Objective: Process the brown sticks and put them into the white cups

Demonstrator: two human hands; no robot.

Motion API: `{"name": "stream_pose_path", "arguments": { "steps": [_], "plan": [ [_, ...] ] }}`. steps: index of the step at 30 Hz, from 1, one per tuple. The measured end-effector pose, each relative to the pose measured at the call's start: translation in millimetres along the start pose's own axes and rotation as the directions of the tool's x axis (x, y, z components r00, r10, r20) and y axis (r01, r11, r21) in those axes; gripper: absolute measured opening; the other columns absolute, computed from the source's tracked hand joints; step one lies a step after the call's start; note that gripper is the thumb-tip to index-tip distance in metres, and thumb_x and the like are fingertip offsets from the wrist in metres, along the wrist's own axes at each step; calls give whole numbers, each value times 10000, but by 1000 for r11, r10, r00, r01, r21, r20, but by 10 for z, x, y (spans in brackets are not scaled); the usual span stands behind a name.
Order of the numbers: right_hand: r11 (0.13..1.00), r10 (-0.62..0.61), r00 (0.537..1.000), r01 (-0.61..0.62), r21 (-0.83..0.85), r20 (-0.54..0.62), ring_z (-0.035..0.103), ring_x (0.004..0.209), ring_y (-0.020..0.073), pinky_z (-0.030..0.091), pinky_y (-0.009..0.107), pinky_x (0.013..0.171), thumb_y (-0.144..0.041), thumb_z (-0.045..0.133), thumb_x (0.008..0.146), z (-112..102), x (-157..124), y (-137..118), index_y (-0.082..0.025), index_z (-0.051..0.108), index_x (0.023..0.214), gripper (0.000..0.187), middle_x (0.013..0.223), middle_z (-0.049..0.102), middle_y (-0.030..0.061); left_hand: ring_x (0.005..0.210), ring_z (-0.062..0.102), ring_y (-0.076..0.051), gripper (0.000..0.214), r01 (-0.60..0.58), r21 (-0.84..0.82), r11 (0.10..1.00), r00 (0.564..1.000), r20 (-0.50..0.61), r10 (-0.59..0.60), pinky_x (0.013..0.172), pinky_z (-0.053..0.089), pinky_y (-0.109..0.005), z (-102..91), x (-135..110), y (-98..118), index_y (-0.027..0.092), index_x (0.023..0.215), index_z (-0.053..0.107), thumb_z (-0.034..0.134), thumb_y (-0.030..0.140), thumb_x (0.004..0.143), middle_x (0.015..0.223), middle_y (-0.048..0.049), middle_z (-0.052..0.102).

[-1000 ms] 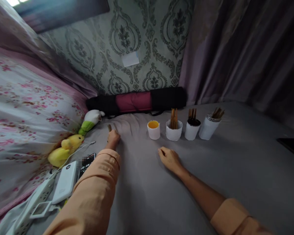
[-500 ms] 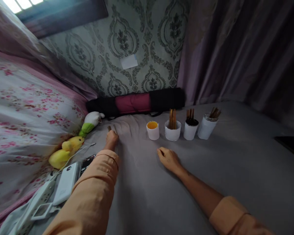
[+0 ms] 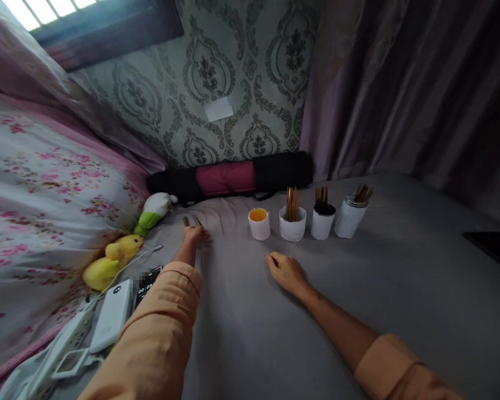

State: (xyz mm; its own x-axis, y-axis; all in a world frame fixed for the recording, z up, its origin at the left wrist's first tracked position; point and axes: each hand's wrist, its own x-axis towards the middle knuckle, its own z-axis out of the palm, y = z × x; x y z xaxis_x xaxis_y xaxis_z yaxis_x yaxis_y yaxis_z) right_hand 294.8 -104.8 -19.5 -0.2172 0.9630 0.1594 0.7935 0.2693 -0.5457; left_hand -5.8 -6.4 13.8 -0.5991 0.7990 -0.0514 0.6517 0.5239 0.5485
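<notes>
My left hand (image 3: 194, 235) reaches forward on the grey sheet (image 3: 250, 328), fingers closed over thin brown sticks (image 3: 190, 221) whose tips poke out beyond it. My right hand (image 3: 286, 272) rests on the sheet, loosely curled, nothing visible in it. Beyond it stands a row of white cups: an orange-lined cup (image 3: 259, 223) with no sticks, a cup of light sticks (image 3: 292, 219), a dark-lined cup with brown sticks (image 3: 323, 216) and a jar with sticks (image 3: 350, 213).
A black and pink roll (image 3: 233, 176) lies against the patterned wall. Plush toys (image 3: 127, 244), a power bank (image 3: 111, 315), a phone (image 3: 146, 283) and a power strip (image 3: 62, 344) lie at left by a floral pillow (image 3: 45, 189). A dark object (image 3: 491, 243) sits far right.
My left hand has slid a little forward and right over the sticks, showing more wrist. My right hand stays put. The view has tipped slightly.
</notes>
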Motion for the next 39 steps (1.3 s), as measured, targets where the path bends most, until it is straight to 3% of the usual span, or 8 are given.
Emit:
{"name": "stream_pose_path", "arguments": {
  "steps": [2, 4, 9, 15, 20, 27, 39],
  "plan": [
    [1000, -4, 1000, 4, -2, -7, 480, 562, 98, 172, 253, 519, -355, 345, 875, -2, -3, -1, -200, 568, 680, 335, 647, 611, 13, 930, 537, -179, 329, 77, -199, 977, 995, 76, -63, 769, 470, -379, 40, -32, 11, 150, 1116, 499, 478, 316, 832, 1102, -87, 524],
    [1000, -4, 1000, 4, -6, -8, 480, 560, 98, 172, 253, 517, -357, 345, 876, -4, -4, -1, -200, 570, 684, 335, 646, 611, 12, 869, 566, -168, 241, 148, -386, 911, 986, 128, -106, 720, 487, -322, 78, -66, 8, 124, 1045, 526, 453, 238, 846, 976, -88, 581],
    [1000, -3, 1000, 3, -11, 7, 477, 558, 97, 174, 252, 520, -355, 345, 877, 4, 1, 11, -198, 582, 697, 336, 656, 616, 15, 672, 593, -119, 82, 233, -715, 660, 972, 181, -146, 601, 495, -221, 148, -178, -26, 94, 842, 517, 443, 81, 809, 637, -34, 575],
    [1000, -22, 1000, 22, -5, -8, 474, 558, 98, 176, 254, 523, -347, 347, 876, 18, 4, 24, -194, 581, 689, 336, 648, 612, 17, 553, 555, -76, 123, 314, -874, 371, 949, 287, -129, 546, 476, -173, 145, -326, -11, 101, 682, 502, 478, 19, 772, 587, -24, 562],
    [1000, -26, 1000, 26, 4, -16, 472, 556, 100, 176, 252, 522, -345, 353, 874, 27, 4, 28, -198, 585, 688, 331, 650, 613, 14, 520, 543, -56, 132, 372, -902, 221, 928, 359, -100, 508, 456, -136, 126, -445, 2, 85, 684, 533, 471, 17, 779, 601, -38, 561],
    [1000, -23, 1000, 23, 11, -19, 466, 550, 101, 169, 261, 519, -344, 363, 868, 54, 5, 41, -196, 588, 687, 325, 643, 611, 15, 517, 535, -34, 147, 385, -914, 127, 923, 380, -66, 505, 455, -102, 180, -616, -36, 84, 723, 575, 498, -41, 728, 628, -31, 575],
    [999, -51, 998, 51, 12, -36, 452, 531, 97, 166, 259, 514, -338, 353, 871, 10, -8, 23, -198, 572, 672, 328, 626, 606, 8, 546, 560, -59, 109, 295, -949, 115, 950, 304, 68, 508, 461, -145, 329, -1024, -48, 79, 792, 622, 540, 34, 736, 675, -49, 616]
  ]
}}
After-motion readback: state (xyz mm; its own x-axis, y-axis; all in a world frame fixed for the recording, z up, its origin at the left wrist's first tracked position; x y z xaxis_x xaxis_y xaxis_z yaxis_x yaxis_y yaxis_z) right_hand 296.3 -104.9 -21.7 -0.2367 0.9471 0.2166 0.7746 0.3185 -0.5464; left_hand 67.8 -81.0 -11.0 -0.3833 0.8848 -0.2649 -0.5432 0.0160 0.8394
